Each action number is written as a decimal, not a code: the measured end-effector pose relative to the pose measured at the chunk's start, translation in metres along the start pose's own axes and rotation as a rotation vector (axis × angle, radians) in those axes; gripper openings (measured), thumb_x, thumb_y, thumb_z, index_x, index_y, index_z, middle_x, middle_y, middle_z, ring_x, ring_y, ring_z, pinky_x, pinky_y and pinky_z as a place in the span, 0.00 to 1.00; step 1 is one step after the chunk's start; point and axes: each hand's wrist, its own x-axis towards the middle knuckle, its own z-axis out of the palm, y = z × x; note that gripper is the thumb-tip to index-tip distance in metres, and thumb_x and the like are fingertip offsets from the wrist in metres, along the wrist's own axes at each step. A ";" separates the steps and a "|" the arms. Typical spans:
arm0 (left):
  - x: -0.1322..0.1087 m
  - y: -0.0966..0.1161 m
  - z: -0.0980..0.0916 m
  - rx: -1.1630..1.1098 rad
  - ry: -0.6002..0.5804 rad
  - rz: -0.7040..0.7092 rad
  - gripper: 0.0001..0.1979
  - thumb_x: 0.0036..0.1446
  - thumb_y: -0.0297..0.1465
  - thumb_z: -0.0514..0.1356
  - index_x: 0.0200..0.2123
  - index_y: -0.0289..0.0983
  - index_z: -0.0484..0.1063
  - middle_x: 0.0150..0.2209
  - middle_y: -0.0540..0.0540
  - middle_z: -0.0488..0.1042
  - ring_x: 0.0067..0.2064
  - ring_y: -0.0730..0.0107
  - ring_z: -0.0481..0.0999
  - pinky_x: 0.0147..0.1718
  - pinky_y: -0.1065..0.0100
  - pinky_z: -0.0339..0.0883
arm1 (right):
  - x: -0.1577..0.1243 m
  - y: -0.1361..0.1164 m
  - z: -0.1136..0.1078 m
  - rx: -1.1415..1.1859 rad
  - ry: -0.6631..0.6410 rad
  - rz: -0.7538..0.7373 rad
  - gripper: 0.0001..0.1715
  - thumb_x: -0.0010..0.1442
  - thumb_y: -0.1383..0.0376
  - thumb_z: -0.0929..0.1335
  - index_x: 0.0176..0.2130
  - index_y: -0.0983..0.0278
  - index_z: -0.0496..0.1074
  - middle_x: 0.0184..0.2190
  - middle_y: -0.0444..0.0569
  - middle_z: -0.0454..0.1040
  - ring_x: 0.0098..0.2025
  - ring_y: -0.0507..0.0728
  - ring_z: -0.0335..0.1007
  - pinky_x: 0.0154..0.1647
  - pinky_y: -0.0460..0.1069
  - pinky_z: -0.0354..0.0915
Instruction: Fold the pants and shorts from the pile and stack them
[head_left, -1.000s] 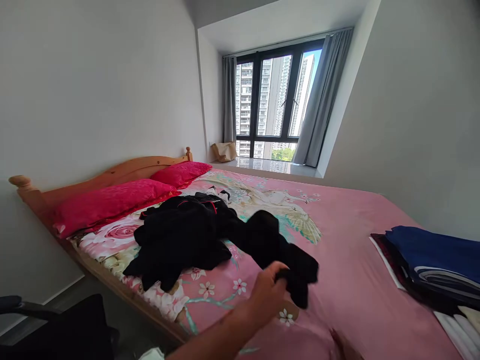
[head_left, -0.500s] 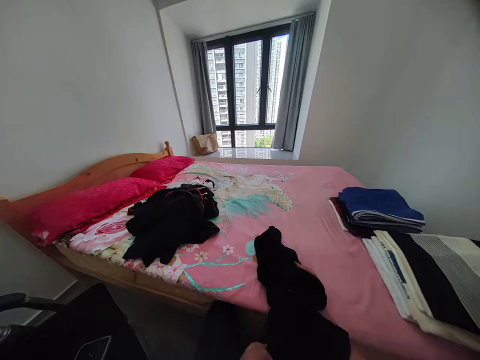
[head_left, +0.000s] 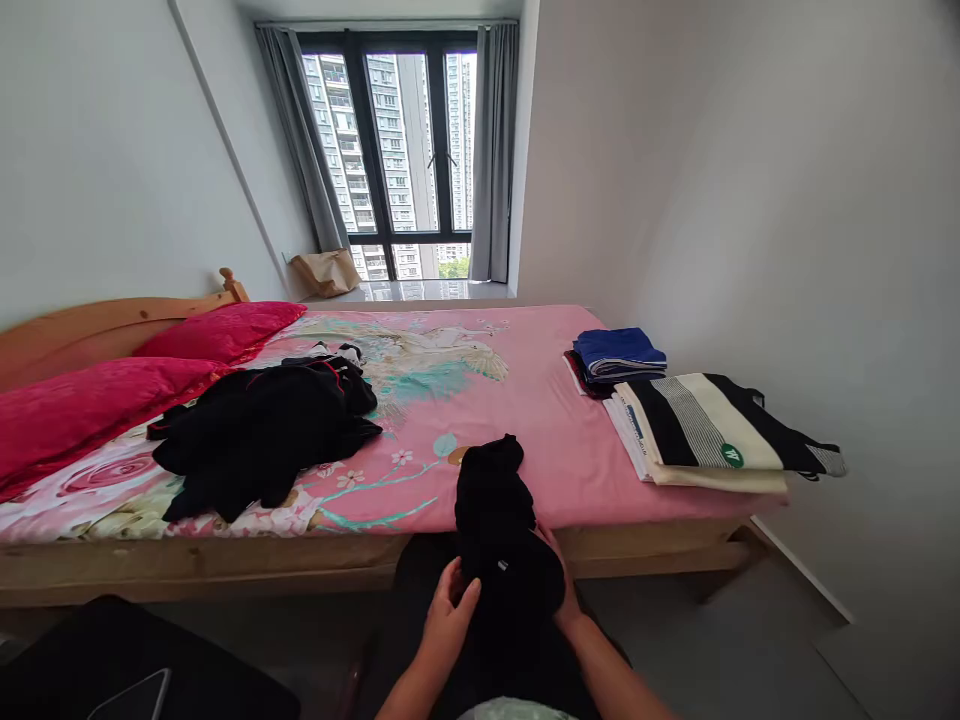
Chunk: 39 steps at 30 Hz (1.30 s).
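A black garment [head_left: 496, 500], its exact kind unclear, lies bunched from the bed's front edge down over my lap. A small white tag shows on it. My left hand [head_left: 448, 605] is at the garment's left side, thumb and fingers curled at its edge. On the opposite side, my right hand [head_left: 559, 575] grips the cloth, with most of its fingers hidden behind the black fabric. Further left on the bed is a loose heap of black clothes [head_left: 270, 430].
Folded blue clothes [head_left: 619, 350] and a stack with a striped black-and-cream bag [head_left: 697, 420] sit on the bed's right side. Red pillows [head_left: 225, 332] lie by the wooden headboard [head_left: 112, 318]. A phone [head_left: 135, 697] rests on a black surface at lower left.
The view has turned to the right and tilted down. Both hands have come up into sight at the sides of the black garment, which is now gathered more compactly.
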 end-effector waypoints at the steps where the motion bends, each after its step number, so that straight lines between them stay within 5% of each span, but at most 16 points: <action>1: 0.003 0.004 0.004 0.009 -0.002 0.029 0.32 0.44 0.47 0.61 0.49 0.32 0.67 0.47 0.36 0.73 0.51 0.56 0.72 0.52 0.62 0.64 | -0.009 -0.002 0.000 0.001 -0.009 -0.016 0.25 0.60 0.54 0.61 0.54 0.58 0.68 0.54 0.51 0.68 0.58 0.64 0.61 0.59 0.59 0.60; 5: 0.004 0.006 0.015 0.027 0.034 0.086 0.23 0.40 0.48 0.63 0.32 0.34 0.72 0.37 0.41 0.75 0.45 0.54 0.74 0.48 0.59 0.66 | -0.040 -0.012 -0.010 -0.036 -0.059 -0.059 0.20 0.56 0.60 0.62 0.46 0.56 0.74 0.45 0.49 0.76 0.49 0.63 0.71 0.55 0.57 0.65; 9: 0.002 -0.004 0.010 0.030 0.117 0.107 0.31 0.40 0.46 0.62 0.45 0.34 0.68 0.47 0.39 0.71 0.52 0.56 0.70 0.51 0.61 0.63 | -0.058 -0.013 -0.017 -0.066 -0.099 -0.065 0.25 0.52 0.64 0.63 0.49 0.62 0.73 0.47 0.54 0.75 0.51 0.65 0.69 0.60 0.63 0.57; 12: 0.002 -0.007 0.005 0.067 0.062 0.121 0.26 0.40 0.44 0.62 0.42 0.34 0.70 0.39 0.43 0.75 0.44 0.60 0.74 0.44 0.64 0.67 | -0.061 -0.007 -0.018 -0.061 -0.098 -0.043 0.28 0.48 0.66 0.63 0.50 0.64 0.72 0.48 0.54 0.74 0.53 0.64 0.68 0.61 0.63 0.55; 15: -0.005 -0.002 0.006 0.133 0.007 0.146 0.20 0.44 0.44 0.61 0.35 0.35 0.71 0.30 0.47 0.74 0.35 0.63 0.74 0.38 0.65 0.67 | -0.056 0.000 -0.022 0.021 0.019 0.063 0.30 0.46 0.66 0.62 0.50 0.63 0.71 0.47 0.52 0.74 0.51 0.61 0.69 0.57 0.58 0.61; 21: -0.046 0.021 0.012 0.246 -0.133 0.264 0.13 0.50 0.38 0.58 0.37 0.38 0.73 0.34 0.48 0.76 0.38 0.65 0.74 0.41 0.67 0.66 | -0.055 -0.025 -0.040 0.126 0.392 0.264 0.25 0.55 0.61 0.58 0.50 0.68 0.65 0.41 0.55 0.73 0.44 0.59 0.71 0.48 0.53 0.66; 25: -0.069 0.040 0.022 0.421 -0.312 0.372 0.11 0.51 0.32 0.57 0.38 0.38 0.75 0.36 0.47 0.78 0.38 0.65 0.75 0.41 0.68 0.66 | -0.063 -0.072 -0.037 0.069 0.185 0.233 0.24 0.57 0.53 0.63 0.47 0.65 0.68 0.34 0.50 0.73 0.35 0.56 0.70 0.40 0.50 0.65; 30: -0.076 0.048 0.028 0.584 -0.555 0.459 0.10 0.52 0.28 0.55 0.34 0.39 0.77 0.31 0.48 0.78 0.34 0.67 0.76 0.36 0.69 0.68 | -0.060 -0.084 -0.025 -0.043 -0.131 0.401 0.19 0.52 0.63 0.64 0.43 0.69 0.72 0.39 0.57 0.75 0.44 0.62 0.71 0.46 0.53 0.63; 32: -0.074 0.047 0.024 0.591 -0.471 0.560 0.12 0.55 0.28 0.53 0.38 0.40 0.76 0.36 0.45 0.78 0.38 0.66 0.76 0.40 0.67 0.69 | -0.061 -0.082 -0.025 -0.017 -0.116 0.386 0.20 0.53 0.66 0.61 0.44 0.69 0.72 0.43 0.57 0.74 0.48 0.61 0.70 0.50 0.52 0.62; 36: -0.064 0.051 0.014 0.628 -0.098 0.736 0.25 0.52 0.22 0.50 0.53 0.39 0.68 0.55 0.40 0.68 0.58 0.60 0.65 0.56 0.54 0.60 | -0.076 -0.093 -0.031 0.157 -0.143 0.245 0.22 0.53 0.68 0.58 0.45 0.67 0.72 0.42 0.51 0.75 0.45 0.57 0.69 0.48 0.49 0.62; 39: -0.056 0.063 0.008 0.705 -0.234 0.743 0.27 0.44 0.17 0.50 0.46 0.43 0.73 0.50 0.46 0.74 0.57 0.59 0.67 0.61 0.45 0.48 | -0.095 -0.110 -0.039 0.188 -0.214 0.216 0.20 0.50 0.67 0.61 0.42 0.62 0.73 0.40 0.45 0.76 0.43 0.56 0.69 0.46 0.47 0.63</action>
